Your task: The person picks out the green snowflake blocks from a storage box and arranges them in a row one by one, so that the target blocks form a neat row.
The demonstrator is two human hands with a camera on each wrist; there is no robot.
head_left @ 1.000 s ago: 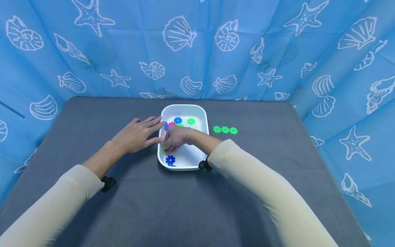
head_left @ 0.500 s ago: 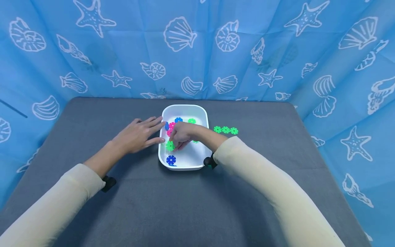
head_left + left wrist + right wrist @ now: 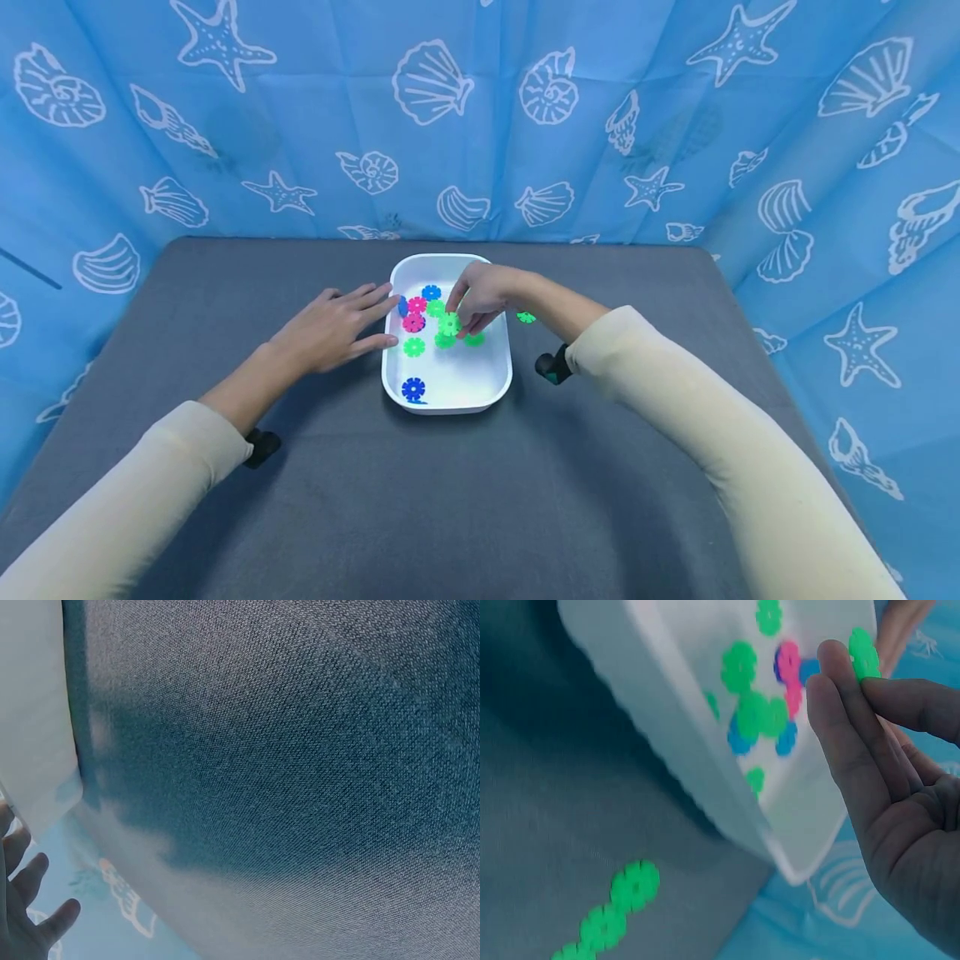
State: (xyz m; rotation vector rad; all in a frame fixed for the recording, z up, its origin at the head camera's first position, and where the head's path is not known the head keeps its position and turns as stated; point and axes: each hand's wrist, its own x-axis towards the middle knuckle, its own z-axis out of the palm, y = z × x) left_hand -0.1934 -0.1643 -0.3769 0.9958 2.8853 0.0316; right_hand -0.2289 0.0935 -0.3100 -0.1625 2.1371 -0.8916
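My right hand (image 3: 483,296) is over the white tray (image 3: 472,387) and pinches a green notched plastic disc (image 3: 864,654) between thumb and fingertips. My left hand (image 3: 330,329) lies with spread fingers at the tray's left rim, fingertips touching or very near it. Inside the tray are several loose green discs, such as a single green disc (image 3: 414,347) left of the middle. Pink discs (image 3: 413,322) and blue discs lie toward the left side. One dark blue disc (image 3: 413,389) sits near the front left corner. The right hand hides part of the tray's right side.
Right of the tray, a joined row of green discs (image 3: 604,927) lies on the grey tablecloth (image 3: 337,500), mostly covered by the right forearm in the head view. A blue shell-print curtain (image 3: 480,125) hangs behind the table.
My right hand has lifted a green disc from the tray's left side and moved right and back with it. The left hand has stayed in place.
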